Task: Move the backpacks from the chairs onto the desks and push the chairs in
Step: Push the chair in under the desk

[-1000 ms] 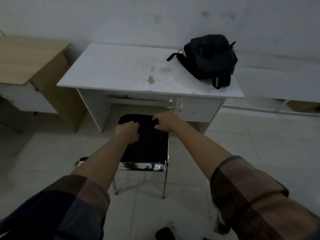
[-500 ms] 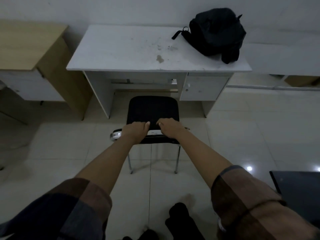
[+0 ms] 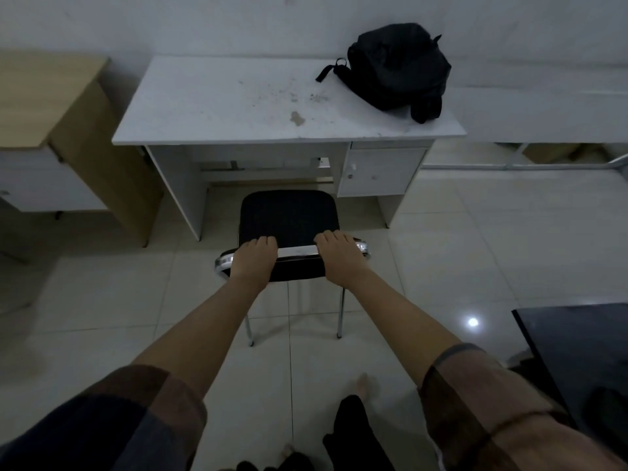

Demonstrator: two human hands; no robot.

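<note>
Both hands, left (image 3: 253,258) and right (image 3: 339,254), grip my black chair's (image 3: 289,215) chrome backrest rail; with the backpack (image 3: 399,68) already on the white desk (image 3: 238,107), I'd judge a straight push into the kneehole comes next.

Looks like a plain office or study room: white bench (image 3: 217,107) with a small cupboard door (image 3: 380,171), wood-topped bench (image 3: 44,96) beside it, black chair (image 3: 289,215) with chrome frame, pale tiled floor (image 3: 509,249), bare white wall (image 3: 204,25).
</note>
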